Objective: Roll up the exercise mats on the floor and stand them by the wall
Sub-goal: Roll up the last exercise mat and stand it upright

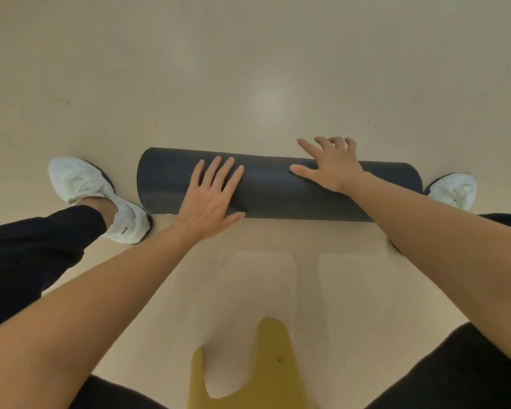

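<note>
Evidently the dark grey exercise mat [278, 190] lies fully rolled on the floor [248, 69] between the person's feet. The left hand [210, 196] presses flat, fingers spread, likely to stop it unrolling, while the right hand [331, 166] drapes over the far side (fingers seemingly loose).

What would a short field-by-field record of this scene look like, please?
mat: dark grey, rolled up, lying on its side on the floor
left hand: flat on the roll, fingers straight
right hand: rests on top of the roll, fingers spread past its far edge
left shoe: white, beside one end
right shoe: white, at the other end
floor: beige, glossy
wall: not in view
step left: standing the roll up
</note>
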`<state>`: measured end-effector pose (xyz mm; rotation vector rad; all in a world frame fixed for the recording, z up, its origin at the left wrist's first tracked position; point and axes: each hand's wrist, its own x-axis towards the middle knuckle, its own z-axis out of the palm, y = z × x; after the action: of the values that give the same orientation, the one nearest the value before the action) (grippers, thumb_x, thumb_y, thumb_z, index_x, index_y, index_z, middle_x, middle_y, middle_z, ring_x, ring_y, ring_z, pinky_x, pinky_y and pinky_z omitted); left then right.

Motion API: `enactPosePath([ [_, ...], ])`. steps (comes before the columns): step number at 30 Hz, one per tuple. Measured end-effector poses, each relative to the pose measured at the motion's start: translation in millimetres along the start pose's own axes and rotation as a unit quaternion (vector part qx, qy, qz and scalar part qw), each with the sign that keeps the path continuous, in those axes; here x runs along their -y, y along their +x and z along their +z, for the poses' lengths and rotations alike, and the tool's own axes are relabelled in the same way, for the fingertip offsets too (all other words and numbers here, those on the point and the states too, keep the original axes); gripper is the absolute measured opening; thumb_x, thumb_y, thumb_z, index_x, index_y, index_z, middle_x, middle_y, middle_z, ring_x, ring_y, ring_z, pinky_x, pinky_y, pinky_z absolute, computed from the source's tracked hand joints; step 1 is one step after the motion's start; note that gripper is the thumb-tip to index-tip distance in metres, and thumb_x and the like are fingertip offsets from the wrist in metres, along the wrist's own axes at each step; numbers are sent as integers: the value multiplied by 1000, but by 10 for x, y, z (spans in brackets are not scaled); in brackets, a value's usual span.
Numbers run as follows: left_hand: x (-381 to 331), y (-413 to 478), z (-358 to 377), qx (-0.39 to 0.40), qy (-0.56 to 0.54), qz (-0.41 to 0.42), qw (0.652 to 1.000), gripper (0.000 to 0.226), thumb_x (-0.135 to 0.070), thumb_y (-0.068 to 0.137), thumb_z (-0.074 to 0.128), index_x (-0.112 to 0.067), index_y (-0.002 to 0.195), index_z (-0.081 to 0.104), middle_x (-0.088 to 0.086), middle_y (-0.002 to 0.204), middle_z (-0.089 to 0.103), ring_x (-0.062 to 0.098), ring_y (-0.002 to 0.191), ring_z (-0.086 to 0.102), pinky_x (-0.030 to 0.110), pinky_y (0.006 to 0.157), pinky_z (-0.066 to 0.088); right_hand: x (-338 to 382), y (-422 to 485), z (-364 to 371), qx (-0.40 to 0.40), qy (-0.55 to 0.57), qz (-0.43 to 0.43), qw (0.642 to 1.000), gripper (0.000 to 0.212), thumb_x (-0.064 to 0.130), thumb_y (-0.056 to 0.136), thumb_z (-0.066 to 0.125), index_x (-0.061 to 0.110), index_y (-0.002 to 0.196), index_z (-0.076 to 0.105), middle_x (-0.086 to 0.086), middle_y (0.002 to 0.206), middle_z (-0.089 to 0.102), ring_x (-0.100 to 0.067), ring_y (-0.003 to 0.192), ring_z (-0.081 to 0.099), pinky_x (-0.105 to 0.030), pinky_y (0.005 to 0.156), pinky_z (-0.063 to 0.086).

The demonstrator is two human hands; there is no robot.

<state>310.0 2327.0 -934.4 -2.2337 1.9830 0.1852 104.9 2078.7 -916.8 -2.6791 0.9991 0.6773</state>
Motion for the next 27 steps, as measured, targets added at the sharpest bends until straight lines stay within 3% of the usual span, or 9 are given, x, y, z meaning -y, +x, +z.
enactPosePath([
  [4, 141, 285, 41, 1, -38, -31, 999, 102, -75, 89, 50, -16, 164, 14, 12, 169, 20, 35, 157, 14, 57, 127, 9, 419, -93, 3, -116, 14, -50, 992, 79, 78, 94, 24, 28, 154, 37, -11, 160, 39, -38, 143, 35, -58, 118, 20],
  [6, 215, 436, 9, 8, -60, -46, 997, 98, -73, 91, 51, -17, 164, 16, 10, 170, 21, 33, 157, 15, 54, 128, 9, 678, -144, 160, -107, 4, -98, 989, 85, 80, 92, 27, 28, 160, 26, -13, 167, 23, -41, 151, 22, -61, 122, 12],
  [9, 307, 474, 2, -15, -108, -70, 992, 88, -67, 94, 49, -17, 162, 25, 8, 169, 25, 30, 157, 17, 48, 129, 10, 867, -63, 355, -62, -13, -67, 996, 104, 89, 84, 33, 34, 163, -6, -11, 172, -4, -44, 156, -7, -66, 119, -7],
  [14, 569, 121, 117, -93, -149, -178, 968, 97, -66, 87, 60, -14, 161, 23, 14, 169, 21, 33, 156, 19, 50, 128, 14, 846, 163, 344, -55, -34, -51, 997, 113, 91, 79, 41, 36, 160, -15, -13, 171, -4, -44, 155, -8, -70, 120, -3],
  [17, 823, -128, 188, -95, -287, -342, 890, 112, -66, 80, 71, -17, 162, 15, 11, 169, 16, 29, 155, 20, 46, 126, 21, 810, 324, 285, -49, -26, -49, 997, 113, 90, 78, 44, 37, 160, -12, -12, 170, 0, -43, 156, -5, -70, 120, -3],
  [20, 1020, -214, 155, -55, -535, -393, 746, 93, -47, 82, 83, -17, 154, 33, -5, 147, 48, 13, 132, 50, 34, 114, 43, 765, 453, 193, -32, -11, -55, 998, 112, 90, 78, 46, 38, 160, -9, -10, 170, 3, -41, 156, -2, -69, 121, -2],
  [21, 1060, -198, 157, -47, -568, -392, 722, 82, -40, 83, 85, -17, 149, 41, -9, 137, 55, 9, 120, 56, 30, 106, 50, 744, 495, 161, -25, -4, -58, 998, 112, 90, 78, 47, 38, 161, -8, -9, 170, 4, -41, 156, -2, -69, 121, -3],
  [24, 1148, -83, 164, -50, -597, -390, 699, 73, -26, 81, 88, -16, 141, 47, -12, 125, 59, -5, 101, 58, 6, 74, 50, 679, 636, 37, -2, 19, -65, 998, 111, 88, 78, 49, 39, 161, -4, -8, 170, 5, -39, 156, 0, -68, 121, -1],
  [27, 1231, 37, 181, -52, -625, -384, 677, 77, -22, 75, 92, -21, 137, 48, -16, 122, 59, -7, 102, 59, 8, 71, 50, 648, 783, -113, 29, 36, -62, 997, 109, 86, 79, 52, 40, 162, -1, -5, 170, 6, -37, 156, 2, -69, 121, 1],
])
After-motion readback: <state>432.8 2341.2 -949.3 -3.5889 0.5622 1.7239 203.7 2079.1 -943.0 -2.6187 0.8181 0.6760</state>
